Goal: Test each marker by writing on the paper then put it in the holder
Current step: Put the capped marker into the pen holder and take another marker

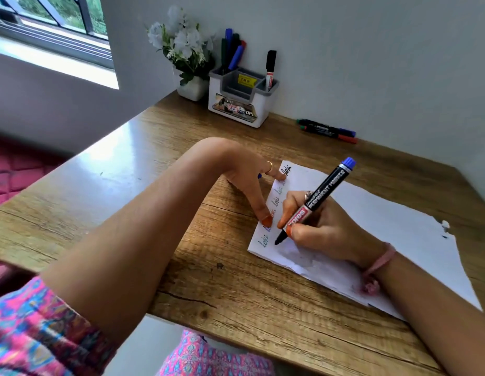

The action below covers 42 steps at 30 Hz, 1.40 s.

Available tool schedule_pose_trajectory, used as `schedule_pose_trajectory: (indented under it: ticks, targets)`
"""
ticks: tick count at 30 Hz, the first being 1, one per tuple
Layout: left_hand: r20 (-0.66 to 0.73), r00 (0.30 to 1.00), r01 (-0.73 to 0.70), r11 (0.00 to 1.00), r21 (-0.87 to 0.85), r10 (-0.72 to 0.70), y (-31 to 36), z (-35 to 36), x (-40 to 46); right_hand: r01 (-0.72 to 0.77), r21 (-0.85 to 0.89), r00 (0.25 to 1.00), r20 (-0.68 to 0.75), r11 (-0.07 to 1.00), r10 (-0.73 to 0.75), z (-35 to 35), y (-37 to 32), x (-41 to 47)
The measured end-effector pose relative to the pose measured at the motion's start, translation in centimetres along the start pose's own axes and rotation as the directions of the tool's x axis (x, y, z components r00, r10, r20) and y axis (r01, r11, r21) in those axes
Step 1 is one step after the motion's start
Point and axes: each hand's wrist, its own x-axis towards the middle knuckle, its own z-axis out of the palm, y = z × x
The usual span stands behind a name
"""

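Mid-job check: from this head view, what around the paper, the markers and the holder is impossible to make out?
- Head view: words on the paper under the left hand and right hand are covered.
- Whether the marker tip touches the paper: too small to tell.
- Something blue under the left hand, hidden by the fingers.
- Marker count in the holder: they overlap.
- Labels on the two markers lying by the wall: blurred.
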Motion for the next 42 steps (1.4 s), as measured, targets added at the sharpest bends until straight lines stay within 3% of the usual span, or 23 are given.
schedule_pose_trajectory:
  ticks: [25,42]
  targets:
    - [-0.002,1.000,0.012,1.000,0.026,-0.012,0.32,-0.01,-0.23,0.040,-0.051,0.997,0.069,0.998,-0.036,-0.09,0.25,-0.50]
    - [-0.001,1.000,0.011,0.999,0.044,-0.011,0.27,-0.03,-0.27,0.078,-0.032,0.997,-0.008,0.996,-0.078,0.10,0.44,-0.29]
